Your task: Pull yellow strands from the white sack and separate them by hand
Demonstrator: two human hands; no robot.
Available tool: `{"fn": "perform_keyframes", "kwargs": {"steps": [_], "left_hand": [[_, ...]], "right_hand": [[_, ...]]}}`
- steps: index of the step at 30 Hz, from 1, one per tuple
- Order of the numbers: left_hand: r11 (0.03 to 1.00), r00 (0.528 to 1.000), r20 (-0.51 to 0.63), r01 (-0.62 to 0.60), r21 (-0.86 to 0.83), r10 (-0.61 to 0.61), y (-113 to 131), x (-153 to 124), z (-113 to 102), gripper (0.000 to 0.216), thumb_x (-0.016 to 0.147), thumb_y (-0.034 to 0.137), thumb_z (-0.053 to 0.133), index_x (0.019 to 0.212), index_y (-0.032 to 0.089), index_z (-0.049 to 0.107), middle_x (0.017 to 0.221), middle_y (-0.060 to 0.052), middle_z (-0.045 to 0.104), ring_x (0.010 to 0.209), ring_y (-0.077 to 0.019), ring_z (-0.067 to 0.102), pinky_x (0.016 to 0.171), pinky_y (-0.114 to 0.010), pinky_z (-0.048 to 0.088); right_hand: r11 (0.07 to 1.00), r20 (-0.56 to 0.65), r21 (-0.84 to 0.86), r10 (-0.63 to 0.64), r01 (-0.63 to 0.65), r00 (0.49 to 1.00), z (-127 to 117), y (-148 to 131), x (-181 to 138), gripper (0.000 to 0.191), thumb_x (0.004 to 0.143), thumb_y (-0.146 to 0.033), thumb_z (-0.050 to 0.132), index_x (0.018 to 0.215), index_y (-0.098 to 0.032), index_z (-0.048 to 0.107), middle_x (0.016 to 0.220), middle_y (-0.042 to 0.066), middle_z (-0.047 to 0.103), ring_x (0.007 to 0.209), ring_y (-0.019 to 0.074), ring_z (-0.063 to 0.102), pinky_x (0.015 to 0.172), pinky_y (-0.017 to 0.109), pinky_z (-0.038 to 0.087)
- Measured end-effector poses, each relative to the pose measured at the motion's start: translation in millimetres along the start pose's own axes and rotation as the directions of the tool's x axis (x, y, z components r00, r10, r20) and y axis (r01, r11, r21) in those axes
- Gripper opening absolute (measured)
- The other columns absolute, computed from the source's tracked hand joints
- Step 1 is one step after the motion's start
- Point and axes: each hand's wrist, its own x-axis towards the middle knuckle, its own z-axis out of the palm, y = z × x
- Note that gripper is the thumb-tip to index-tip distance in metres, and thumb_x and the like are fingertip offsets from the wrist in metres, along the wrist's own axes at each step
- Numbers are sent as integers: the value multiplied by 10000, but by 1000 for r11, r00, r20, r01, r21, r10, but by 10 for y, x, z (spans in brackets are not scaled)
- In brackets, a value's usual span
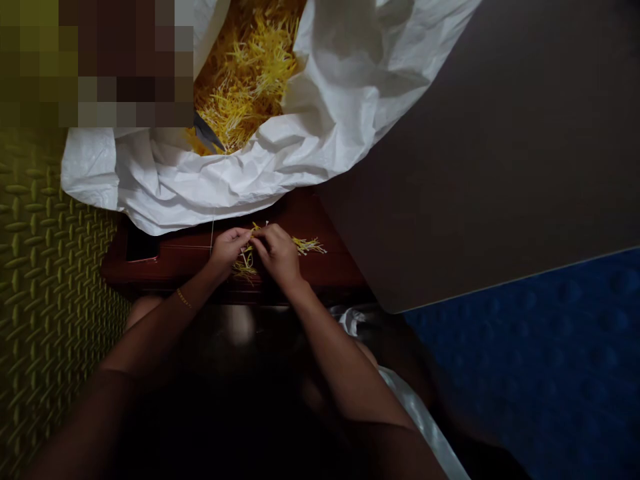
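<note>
Over a dark red wooden surface, my left hand (230, 251) and my right hand (278, 253) meet with their fingertips pinched together. Between them are thin yellow strands (249, 252) with pale tips, like those in the sack; the exact grip is partly hidden by the fingers. A small bunch of yellow strands (310, 246) lies just right of my right hand. More loose strands (245, 270) lie below the fingers. A fine white thread (213, 230) runs up from near my left hand towards the sack.
A large white woven sack (340, 127) stands open ahead, full of yellow strands (250, 73), with dark scissors-like blades (207, 132) at its rim. A phone (142, 249) lies on the red wooden surface (185, 257). A grey-brown board (490, 147) slants at right. Yellow (45, 267) and blue (550, 347) mats flank me.
</note>
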Motion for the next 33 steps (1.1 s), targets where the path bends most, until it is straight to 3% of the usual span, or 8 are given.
{"fn": "perform_keyframes", "kwargs": {"steps": [6, 12, 16, 19, 24, 26, 28, 33], "left_hand": [[995, 997, 40, 75, -66, -73, -24, 4, 19, 96, 738, 184, 630, 691, 115, 581, 588, 35, 533, 529, -39, 455, 543, -171, 345], [942, 970, 134, 229, -245, -201, -21, 2, 38, 61, 776, 118, 584, 718, 110, 571, 638, 5, 553, 555, -49, 509, 565, -188, 377], [924, 962, 188, 245, -293, -195, -20, 9, 34, 62, 784, 107, 571, 723, 108, 578, 646, -7, 576, 581, -63, 540, 622, -208, 415], [949, 975, 138, 205, -241, -175, 8, -2, 28, 49, 769, 134, 605, 738, 107, 579, 662, -10, 597, 596, -66, 562, 637, -205, 430], [987, 991, 33, 131, -96, -128, 61, -34, 32, 117, 756, 218, 636, 746, 116, 581, 658, 11, 584, 545, -46, 535, 557, -177, 401], [989, 993, 37, 118, -91, -115, 57, -37, 31, 125, 759, 221, 634, 728, 115, 574, 639, 20, 566, 523, -34, 512, 532, -163, 386], [985, 992, 48, 123, -123, -117, 39, -31, 30, 125, 763, 195, 627, 700, 113, 557, 605, 28, 543, 505, -27, 491, 515, -153, 378], [937, 970, 169, 217, -273, -176, 10, 2, 49, 113, 790, 129, 584, 686, 120, 540, 593, 21, 525, 515, -30, 488, 532, -154, 401]], "right_hand": [[903, -46, 373, 247, -212, 968, 21, -29, 1, 81, 812, -235, 548, 757, -196, 592, 758, 15, 605, 758, 154, 563, 725, 283, 441], [462, 174, 769, 514, -442, 840, 85, -32, 3, 127, 712, -313, 643, 760, -203, 600, 672, -32, 605, 603, 112, 535, 614, 250, 443], [294, 231, 838, 572, -460, 787, 138, -51, -1, 168, 663, -329, 679, 745, -207, 597, 653, -41, 597, 562, 100, 519, 589, 243, 442], [326, 209, 813, 611, -483, 764, 155, -55, -5, 174, 672, -346, 665, 746, -208, 590, 658, -32, 601, 570, 114, 529, 605, 266, 458], [773, -14, 526, 425, -354, 905, 86, -59, -11, 103, 736, -306, 614, 711, -207, 620, 734, 5, 616, 728, 150, 563, 729, 295, 449], [829, -30, 462, 371, -316, 928, 58, -65, -10, 107, 752, -297, 596, 705, -205, 624, 734, 5, 612, 741, 150, 560, 742, 294, 440], [777, 3, 515, 422, -363, 907, 52, -75, -9, 113, 747, -306, 596, 719, -199, 621, 719, -1, 618, 702, 143, 560, 715, 287, 445], [427, 186, 767, 566, -479, 803, 109, -107, -9, 167, 671, -336, 661, 739, -195, 600, 652, -26, 611, 590, 115, 546, 632, 266, 469]]}}
